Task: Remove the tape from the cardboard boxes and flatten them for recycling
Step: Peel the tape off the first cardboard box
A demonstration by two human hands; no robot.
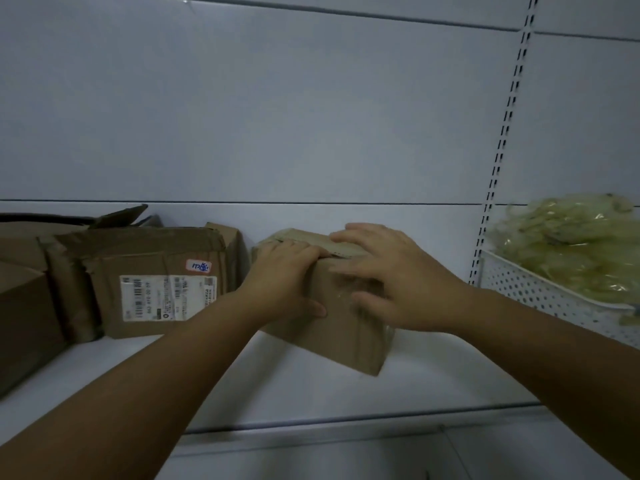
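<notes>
Centrally, cardboard box (339,327) over white shelf (294,386); panelled wall (277,116), slotted upright (501,150) behind.

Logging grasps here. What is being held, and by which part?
The left hand grips the small cardboard box by its top left edge, thumb on the front; the right hand rests spread over its top right.

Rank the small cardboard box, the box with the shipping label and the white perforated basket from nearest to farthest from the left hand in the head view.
1. The small cardboard box: at the centre, gripped by the left hand.
2. The box with the shipping label: just to the hand's left.
3. The white perforated basket: far right.
</notes>
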